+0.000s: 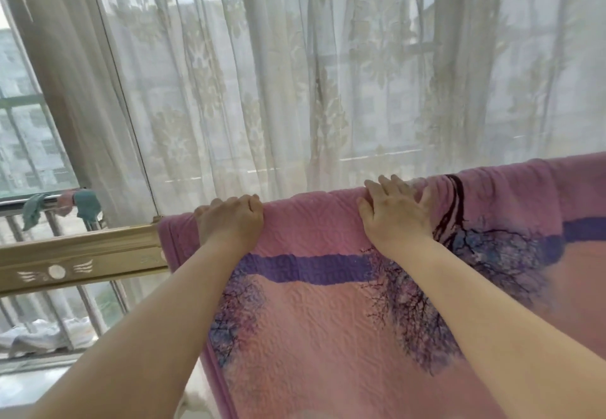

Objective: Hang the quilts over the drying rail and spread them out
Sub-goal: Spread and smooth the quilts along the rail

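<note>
Room: window-side drying spot, daylight coming through pale curtains behind one long rail.
Forearms: two, bare, reaching up from the bottom edge towards the rail.
Quilt: one, pink (328, 320), stitched in a wavy pattern, printed with a purple band and dark branching trees. It hangs over the rail, with its near side falling towards the camera. Its left edge sits just right of the bare stretch of rail; its right part runs out of view.
Left hand: one (229, 225), at the top fold near the quilt's left edge, fingers curled over the fold and gripping the quilt against the rail.
Right hand: one (398, 215), further along the same fold, fingers fairly straight and spread, lying flat on the quilt with the fingertips reaching over the top.
Gap between hands: a short stretch of smooth fold.
Rail: one (82, 254), gold-coloured with a cut-out pattern, bare at the left and covered by the quilt from there rightwards.
Curtains: two kinds, one plain curtain (65, 58) at the left, one lace curtain (295, 74) with a flower pattern across the rest.
Metal bar: one (13, 201), beyond the rail at the left, with two pieces of teal cloth (88, 205) draped on it; whether they are one cloth I cannot tell.
Window: one (19, 143), with upright bars, blurred buildings beyond.
</note>
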Demonstrator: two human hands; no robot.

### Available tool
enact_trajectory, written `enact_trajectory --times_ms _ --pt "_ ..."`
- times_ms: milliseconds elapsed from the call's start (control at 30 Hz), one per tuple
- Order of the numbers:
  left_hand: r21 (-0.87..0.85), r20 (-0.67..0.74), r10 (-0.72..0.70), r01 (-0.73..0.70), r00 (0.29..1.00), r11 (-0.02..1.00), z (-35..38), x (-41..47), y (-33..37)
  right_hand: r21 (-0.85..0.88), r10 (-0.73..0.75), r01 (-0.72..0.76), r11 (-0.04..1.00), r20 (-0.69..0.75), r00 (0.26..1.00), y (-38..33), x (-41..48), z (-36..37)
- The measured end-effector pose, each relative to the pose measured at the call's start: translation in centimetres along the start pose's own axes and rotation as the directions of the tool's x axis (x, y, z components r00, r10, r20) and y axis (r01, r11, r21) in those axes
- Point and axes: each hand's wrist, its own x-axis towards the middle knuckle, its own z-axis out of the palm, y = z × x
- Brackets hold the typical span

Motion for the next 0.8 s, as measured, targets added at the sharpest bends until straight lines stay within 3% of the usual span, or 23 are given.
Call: enact_trajectory --times_ms 367,800 --pt "-0.088 0.008 0.244 -0.242 0.97 0.966 -1.3 -2.0 -4.1 -0.007 0.074 -0.074 0.997 0.022 0.997 -9.5 -4.7 2.0" --pt "-0.023 0.025 0.299 -0.298 0.954 0.954 -1.6 -3.4 -6.6 -0.056 0.077 -0.072 0.996 0.088 0.993 -11.3 -7.6 1.9"
